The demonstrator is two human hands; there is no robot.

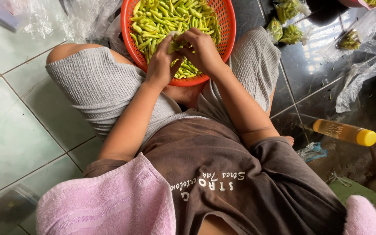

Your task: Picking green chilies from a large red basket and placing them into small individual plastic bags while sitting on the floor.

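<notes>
An orange plastic basket [129, 26] sits between my knees, heaped with green chili peppers [162, 17]. Both hands meet over its near side. My left hand [162, 63] and my right hand [203, 50] are closed together on a small clear plastic bag of chilies [176, 43], fingertips pinching at its top. The bag is mostly hidden by my fingers.
I sit on a tiled floor, pale green tiles [9, 130] to the left, dark tiles [318, 74] to the right. Filled small chili bags [286, 28] and loose plastic [357, 78] lie at the right. A yellow-capped bottle [344, 132] lies near my right knee. A pink towel [109, 204] drapes my shoulder.
</notes>
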